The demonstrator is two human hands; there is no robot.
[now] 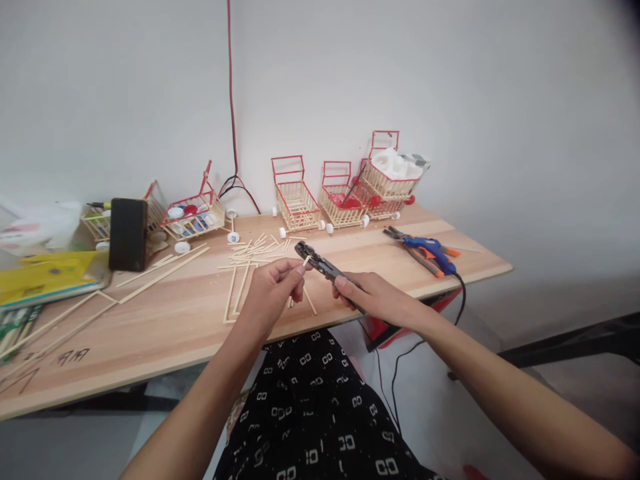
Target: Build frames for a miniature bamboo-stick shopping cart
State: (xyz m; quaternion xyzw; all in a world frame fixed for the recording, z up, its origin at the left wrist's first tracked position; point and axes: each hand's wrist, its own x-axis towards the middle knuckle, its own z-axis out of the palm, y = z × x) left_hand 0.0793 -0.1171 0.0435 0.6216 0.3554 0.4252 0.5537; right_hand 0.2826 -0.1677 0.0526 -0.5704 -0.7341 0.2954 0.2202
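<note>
My left hand (273,288) pinches a short wooden stick (307,260) between thumb and fingers. The stick's upper end meets the jaws of dark grey pliers (326,268); whether the jaws are closed on it, I cannot tell. Wrapped round the handles of the pliers is my right hand (375,295). Below and beside my left hand lie thin sticks joined into an angular frame (231,293). A loose pile of short sticks (255,249) is spread just beyond it.
Along the wall stand small stick-built shopping carts with red trim, one (297,200) near the middle. A blue and orange glue gun (433,253) and a second pair of pliers (415,250) lie at right. A dark phone (128,233) leans at left near a yellow packet (50,275).
</note>
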